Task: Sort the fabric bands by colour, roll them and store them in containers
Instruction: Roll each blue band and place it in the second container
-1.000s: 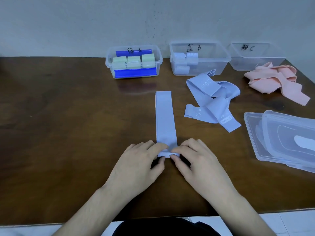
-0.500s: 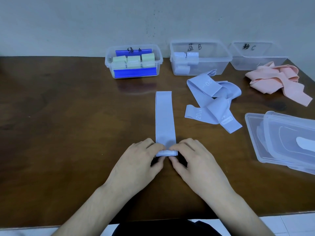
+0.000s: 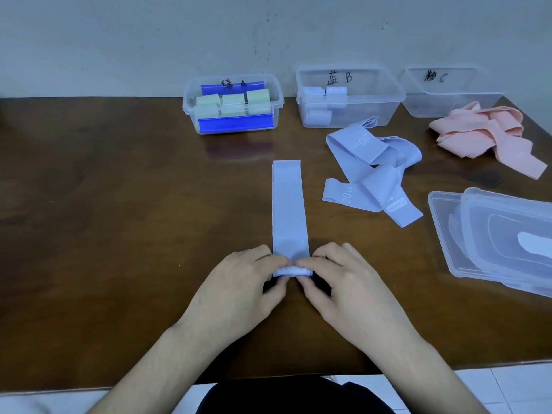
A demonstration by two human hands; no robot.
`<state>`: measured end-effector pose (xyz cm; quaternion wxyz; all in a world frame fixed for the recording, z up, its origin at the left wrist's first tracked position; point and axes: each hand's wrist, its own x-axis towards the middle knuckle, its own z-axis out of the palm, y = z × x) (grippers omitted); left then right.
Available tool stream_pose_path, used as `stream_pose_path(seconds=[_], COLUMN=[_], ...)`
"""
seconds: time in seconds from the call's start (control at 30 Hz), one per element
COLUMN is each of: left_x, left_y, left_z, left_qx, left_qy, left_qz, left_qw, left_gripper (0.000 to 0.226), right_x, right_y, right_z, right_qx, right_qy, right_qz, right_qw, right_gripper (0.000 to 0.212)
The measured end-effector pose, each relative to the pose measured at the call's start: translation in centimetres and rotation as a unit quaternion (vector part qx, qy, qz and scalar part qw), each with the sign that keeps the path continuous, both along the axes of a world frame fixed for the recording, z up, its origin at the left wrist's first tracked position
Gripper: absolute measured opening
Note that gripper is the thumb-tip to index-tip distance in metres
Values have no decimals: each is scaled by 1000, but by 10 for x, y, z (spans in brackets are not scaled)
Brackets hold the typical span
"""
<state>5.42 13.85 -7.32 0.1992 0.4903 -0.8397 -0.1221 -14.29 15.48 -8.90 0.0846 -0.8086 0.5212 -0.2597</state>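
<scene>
A blue band point(image 3: 289, 204) is lying flat and straight on the brown surface point(image 3: 104, 219), running away from the person, with its near end curled into a small roll point(image 3: 292, 270). The left hand point(image 3: 242, 291) and the right hand point(image 3: 346, 289) are sitting side by side at that near end, both pinching the roll between curled fingers and thumbs, fingertips almost meeting over it.

Taking the band as the landmark: beyond its far end and slightly left, box A point(image 3: 277, 94) is holding pale green rolls point(image 3: 231, 104) between two dark blue strips. Beyond and to the right, box B point(image 3: 385, 115) is holding a few blue rolls point(image 3: 324, 95). Farther right, against the wall, box C point(image 3: 424, 106) is standing, and I cannot tell whether anything is in it. Just right of the band, a loose heap of blue bands point(image 3: 373, 171) printed "20 LB" is lying in front of box B. Farther right, a pink heap point(image 3: 484, 132) is lying in front of box C. Well right of the band's near half, clear lids point(image 3: 501, 234) are lying stacked at the surface's edge.
</scene>
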Motion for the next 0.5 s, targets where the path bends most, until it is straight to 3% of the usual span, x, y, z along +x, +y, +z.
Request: stream_pose_path(seconds=[0.4, 0.5], left_x=[1, 0], left_y=[-5, -6], left_z=[3, 2], left_qx=[13, 19], left_qy=[10, 13], left_qz=[14, 17], left_qw=[1000, 1000], left_gripper=[16, 19], right_x=[2, 2], right_y=[0, -1], right_z=[-2, -1], right_qx=[16, 8], right_qy=[-6, -10], right_qz=[-18, -22], right_qw=[1000, 1000], right_gripper=[39, 31])
